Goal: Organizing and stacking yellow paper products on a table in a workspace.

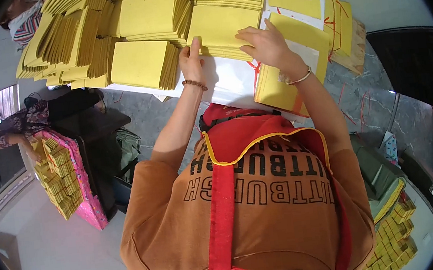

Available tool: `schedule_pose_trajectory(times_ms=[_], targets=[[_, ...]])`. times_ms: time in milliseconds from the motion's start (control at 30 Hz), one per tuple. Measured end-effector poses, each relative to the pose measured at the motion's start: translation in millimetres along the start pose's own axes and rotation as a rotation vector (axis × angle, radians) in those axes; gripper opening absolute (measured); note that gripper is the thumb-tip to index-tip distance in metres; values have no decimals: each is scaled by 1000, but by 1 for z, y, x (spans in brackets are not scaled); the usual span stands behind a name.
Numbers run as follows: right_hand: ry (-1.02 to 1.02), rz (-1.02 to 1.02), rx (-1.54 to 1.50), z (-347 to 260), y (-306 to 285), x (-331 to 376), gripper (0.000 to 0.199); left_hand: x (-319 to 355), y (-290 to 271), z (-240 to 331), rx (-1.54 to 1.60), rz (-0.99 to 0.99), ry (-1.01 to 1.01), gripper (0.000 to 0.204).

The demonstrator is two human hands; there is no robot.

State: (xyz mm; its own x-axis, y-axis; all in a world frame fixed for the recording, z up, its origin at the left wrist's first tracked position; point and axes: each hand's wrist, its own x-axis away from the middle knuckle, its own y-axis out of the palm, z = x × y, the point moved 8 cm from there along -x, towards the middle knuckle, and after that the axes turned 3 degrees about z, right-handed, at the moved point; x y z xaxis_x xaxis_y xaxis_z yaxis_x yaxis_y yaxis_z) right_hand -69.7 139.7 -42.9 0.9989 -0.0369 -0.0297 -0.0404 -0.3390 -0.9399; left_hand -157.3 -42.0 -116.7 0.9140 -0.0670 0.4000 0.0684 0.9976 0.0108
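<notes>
A stack of folded yellow paper sheets lies at the near edge of the table, between my two hands. My left hand, with a brown bead bracelet at its wrist, is at the stack's near left corner, fingers apart. Over the stack's right side, my right hand has its fingers spread, the fingertips at its edge. Just left of my left hand sits another yellow paper stack. Under my right forearm is a larger yellow sheet bundle, with red string beside it.
More yellow stacks fill the table's far left. A tied yellow bundle lies on a wooden board at right. Off to the left, a person bends by a pink-lined box of yellow bundles. More bundles lie low right.
</notes>
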Motion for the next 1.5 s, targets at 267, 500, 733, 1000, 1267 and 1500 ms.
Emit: schedule_pose_trajectory(times_ms=[267, 500, 733, 1000, 1267, 1500], targets=[[-40, 84, -122, 16, -5, 4, 30, -10, 5, -2, -54, -97, -231, 47], [11, 34, -230, 19, -9, 8, 28, -9, 8, -17, -31, -216, -205, 42], [25, 145, -321, 20, -6, 17, 31, 8, 33, -1, -25, -535, -377, 43], [146, 476, -774, 18, -42, 26, 103, 25, 20, 29, 94, -613, -80, 55], [172, 139, -1131, 18, -13, 5, 113, 33, 0, 43, -304, -751, 341, 63], [184, -110, -687, 15, 8, -10, 84, 17, -12, -14, -890, -481, 969, 85]])
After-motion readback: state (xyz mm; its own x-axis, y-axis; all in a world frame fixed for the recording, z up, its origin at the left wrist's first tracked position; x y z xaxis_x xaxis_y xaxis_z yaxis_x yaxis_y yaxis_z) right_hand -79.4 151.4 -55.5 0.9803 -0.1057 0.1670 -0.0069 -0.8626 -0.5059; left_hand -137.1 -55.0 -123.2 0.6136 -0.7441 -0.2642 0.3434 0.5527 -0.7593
